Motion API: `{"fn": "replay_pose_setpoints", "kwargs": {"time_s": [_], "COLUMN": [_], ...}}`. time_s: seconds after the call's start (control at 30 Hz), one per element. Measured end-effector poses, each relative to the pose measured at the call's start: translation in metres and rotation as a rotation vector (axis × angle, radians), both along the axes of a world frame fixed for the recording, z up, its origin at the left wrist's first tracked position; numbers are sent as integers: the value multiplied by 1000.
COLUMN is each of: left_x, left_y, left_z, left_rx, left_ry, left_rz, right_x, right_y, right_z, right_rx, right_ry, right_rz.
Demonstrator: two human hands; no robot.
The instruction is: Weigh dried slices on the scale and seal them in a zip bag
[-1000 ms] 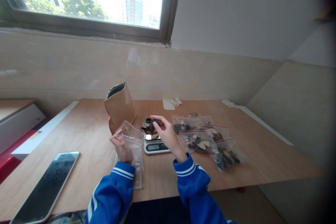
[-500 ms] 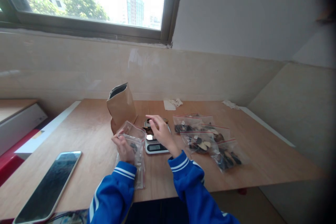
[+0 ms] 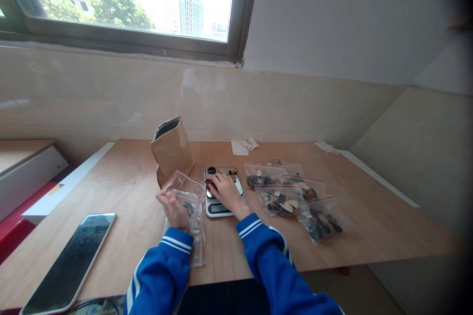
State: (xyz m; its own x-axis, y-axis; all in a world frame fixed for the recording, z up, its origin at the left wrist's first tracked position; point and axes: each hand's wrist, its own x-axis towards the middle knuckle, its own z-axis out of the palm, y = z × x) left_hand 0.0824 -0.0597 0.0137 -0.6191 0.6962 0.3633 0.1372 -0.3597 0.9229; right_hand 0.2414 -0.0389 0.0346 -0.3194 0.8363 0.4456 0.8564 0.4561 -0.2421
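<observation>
My left hand (image 3: 173, 210) grips the mouth of a clear zip bag (image 3: 198, 241), which hangs open beside the scale. A little dark content shows inside the bag. My right hand (image 3: 228, 194) reaches over a small digital scale (image 3: 211, 214), fingers curled down onto dark brown dried pieces (image 3: 209, 183) at the left of its plate. Those fingers seem closed on a piece, partly hidden beneath them. A round dark piece (image 3: 212, 171) and lighter brown pieces (image 3: 233, 172) lie further back on the plate. The hand covers part of the display.
A brown paper bag (image 3: 173, 150) stands open behind my left hand. Several filled zip bags (image 3: 284, 204) lie to the right of the scale. A phone (image 3: 72, 261) rests at the left, and crumpled tissue (image 3: 244, 146) at the back.
My right hand has come down from above the scale onto the brown pieces, its fingers curling in. The left hand stays on the zip bag.
</observation>
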Motion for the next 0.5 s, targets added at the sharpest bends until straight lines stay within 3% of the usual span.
{"fn": "replay_pose_setpoints", "kwargs": {"time_s": [0.37, 0.5], "left_x": [0, 1], "left_y": [-1, 0], "left_z": [3, 1], "left_rx": [-23, -1], "left_ry": [26, 21], "left_rz": [-32, -49], "right_x": [-1, -5], "right_y": [18, 18], "right_z": [1, 10], "right_rx": [29, 0], "right_ry": [12, 307], "right_rz": [-80, -161]}}
